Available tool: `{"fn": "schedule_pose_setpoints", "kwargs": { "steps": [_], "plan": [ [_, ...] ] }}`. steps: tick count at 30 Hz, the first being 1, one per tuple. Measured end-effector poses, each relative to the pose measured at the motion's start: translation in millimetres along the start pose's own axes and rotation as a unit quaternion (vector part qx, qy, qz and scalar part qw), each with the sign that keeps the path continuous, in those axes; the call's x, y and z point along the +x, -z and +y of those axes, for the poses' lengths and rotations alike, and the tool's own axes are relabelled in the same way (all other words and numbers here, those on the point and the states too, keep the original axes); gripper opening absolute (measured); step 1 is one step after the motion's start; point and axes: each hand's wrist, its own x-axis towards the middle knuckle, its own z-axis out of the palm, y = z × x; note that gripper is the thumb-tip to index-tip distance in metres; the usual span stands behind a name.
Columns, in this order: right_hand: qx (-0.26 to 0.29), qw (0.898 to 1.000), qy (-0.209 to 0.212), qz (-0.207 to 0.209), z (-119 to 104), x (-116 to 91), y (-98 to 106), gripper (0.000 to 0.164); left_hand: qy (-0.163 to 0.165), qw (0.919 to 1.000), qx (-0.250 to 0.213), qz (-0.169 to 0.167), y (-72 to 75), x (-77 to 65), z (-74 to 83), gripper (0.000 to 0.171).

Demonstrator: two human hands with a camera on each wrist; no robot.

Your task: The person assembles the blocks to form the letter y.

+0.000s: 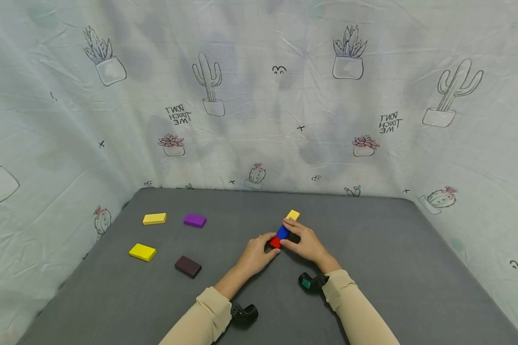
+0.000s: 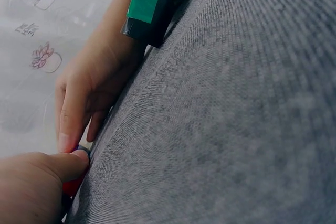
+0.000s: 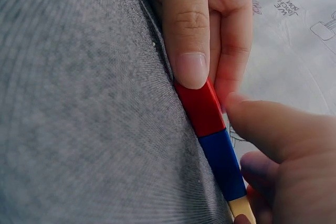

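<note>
A red block [image 3: 202, 107], a blue block [image 3: 224, 163] and a yellow block [image 1: 293, 214] lie end to end in a slanting row on the grey table. My left hand [image 1: 254, 257] pinches the red block at the near end, its thumb on the block's end in the right wrist view. From the right, my right hand [image 1: 306, 244] holds the blue block between thumb and index finger. Its index fingertip lies close to the joint with the yellow block, its thumb close to the red one. Under the right palm is a dark patch; whether it is a block or shadow I cannot tell.
On the table's left lie two more yellow blocks [image 1: 154, 219], [image 1: 143, 252], a purple block [image 1: 195, 220] and a dark brown block [image 1: 188, 267]. A white cloth [image 1: 259, 96] printed with cacti hangs behind and beside the grey table [image 1: 371, 239].
</note>
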Motion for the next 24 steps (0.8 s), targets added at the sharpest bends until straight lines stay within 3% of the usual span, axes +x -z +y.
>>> {"fn": "schedule_pose_setpoints", "kwargs": {
  "steps": [8,24],
  "plan": [
    [0.010,0.999,-0.031,0.030,-5,-1,1,0.064,-0.013,0.9999,0.007,0.007,-0.7,-0.5,-0.5,0.047],
    [-0.024,0.997,-0.072,0.001,-11,-1,-5,0.070,-0.005,0.9998,0.016,-0.004,0.6,-4.2,2.3,0.050]
  ]
}}
